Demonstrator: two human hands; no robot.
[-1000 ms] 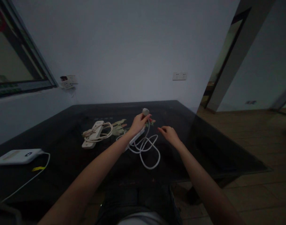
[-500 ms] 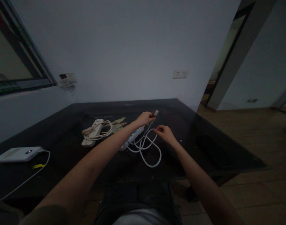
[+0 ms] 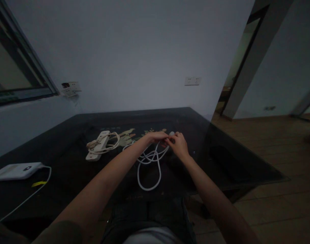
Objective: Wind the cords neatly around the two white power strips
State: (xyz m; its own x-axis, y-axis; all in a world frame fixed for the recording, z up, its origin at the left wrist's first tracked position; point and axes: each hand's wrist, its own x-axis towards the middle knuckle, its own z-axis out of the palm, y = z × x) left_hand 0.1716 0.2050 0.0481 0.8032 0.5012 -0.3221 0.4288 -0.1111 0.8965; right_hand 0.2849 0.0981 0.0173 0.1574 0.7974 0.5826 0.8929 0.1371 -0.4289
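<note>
My left hand [image 3: 158,136] and my right hand [image 3: 179,145] meet above the dark table, with fingers closed on a white power cord. The cord's pale plug [image 3: 171,133] pokes out between them, partly covered by fingers. Below, the white cord [image 3: 159,173] drops into loose, crossing loops on the tabletop, and one long loop reaches toward the near edge. My left forearm passes over part of the coil and hides what lies under it. Dim light and overlapping fingers make the exact grip of each hand hard to see.
A white power strip [image 3: 96,156] wrapped in its own cord lies to the left. Farther left is a white power bank [image 3: 20,171] with a cable and yellow tag [image 3: 38,184]. A dark flat object [image 3: 228,162] rests at right. Wall sockets [image 3: 192,81] sit behind the table [image 3: 134,117].
My hands have come together, the left lowering with the plug end and the right moving up to it. The cord loops have shifted left and nearer. The blue-and-white power strip is now hidden.
</note>
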